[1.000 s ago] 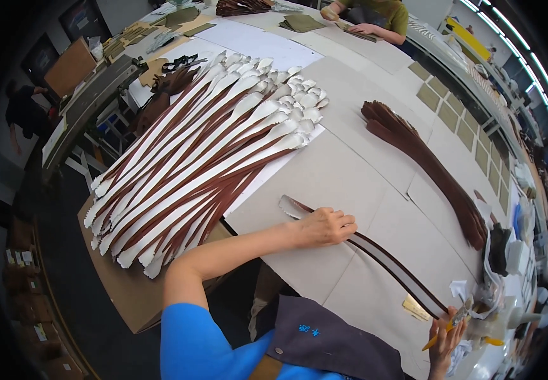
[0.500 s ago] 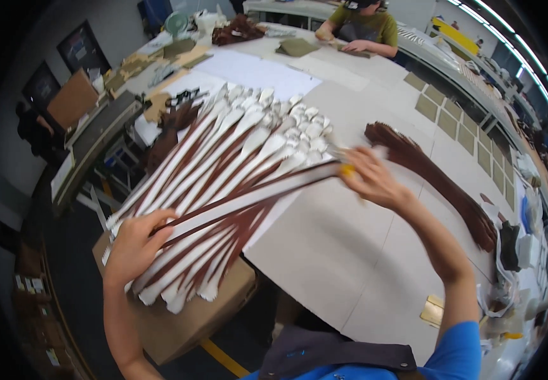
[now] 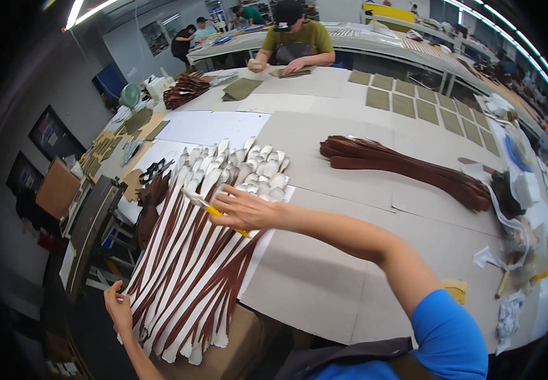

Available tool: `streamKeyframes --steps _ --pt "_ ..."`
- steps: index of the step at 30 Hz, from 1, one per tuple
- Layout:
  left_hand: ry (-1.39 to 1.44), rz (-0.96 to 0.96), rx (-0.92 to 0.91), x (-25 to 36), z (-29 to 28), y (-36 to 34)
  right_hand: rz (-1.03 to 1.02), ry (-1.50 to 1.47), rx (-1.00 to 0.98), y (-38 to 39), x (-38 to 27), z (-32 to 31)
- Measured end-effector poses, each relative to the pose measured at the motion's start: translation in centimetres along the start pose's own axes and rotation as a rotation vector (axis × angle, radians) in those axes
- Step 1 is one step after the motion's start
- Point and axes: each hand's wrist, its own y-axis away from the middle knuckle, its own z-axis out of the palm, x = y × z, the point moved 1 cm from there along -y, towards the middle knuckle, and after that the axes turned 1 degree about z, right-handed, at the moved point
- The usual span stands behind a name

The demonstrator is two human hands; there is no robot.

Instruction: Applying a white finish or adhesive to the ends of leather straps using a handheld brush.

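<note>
Many long straps (image 3: 185, 278), brown on one side and white on the other, lie fanned and overlapping in front of me. Their rounded far ends bunch together in whitish, shiny layers. My right hand (image 3: 242, 210) is closed round a yellow-handled brush (image 3: 193, 196), whose pale head points left over the upper part of the fan. At the lower left edge, my left hand (image 3: 119, 308) has its fingers curled against the near end of the outermost strap, seemingly pinching it; the fingertips are small in view.
A bundle of brown straps (image 3: 407, 168) lies right on the paper-covered table (image 3: 324, 253). Olive pieces (image 3: 420, 104) form rows beyond. A co-worker (image 3: 296, 44) sits across, hands on olive pieces. A cardboard box (image 3: 245, 329) stands under the fan's near ends.
The strap stretched between both hands has come down onto the fan's left side. My right hand moved left with the brush; my left hand moved down and left. The view has shifted.
</note>
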Motion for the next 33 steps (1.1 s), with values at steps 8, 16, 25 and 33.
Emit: streamKeyframes --steps 8,16,25,33 --pt "0.758 0.041 -0.435 21.2 16.1 0.7 0.753 0.199 -0.167 23.4 -11.8 -24.9" --pt "0.474 1.017 -0.812 51.0 30.7 8.8 1.471 0.747 0.068 33.8 -30.6 -42.1" --pt "0.732 1.329 -0.431 73.9 41.3 19.2 1.827 1.043 0.414 35.9 -40.6 -47.2" --pt "0.442 1.425 -0.023 75.7 42.9 20.5 1.752 1.168 0.538 38.6 -42.8 -53.7"
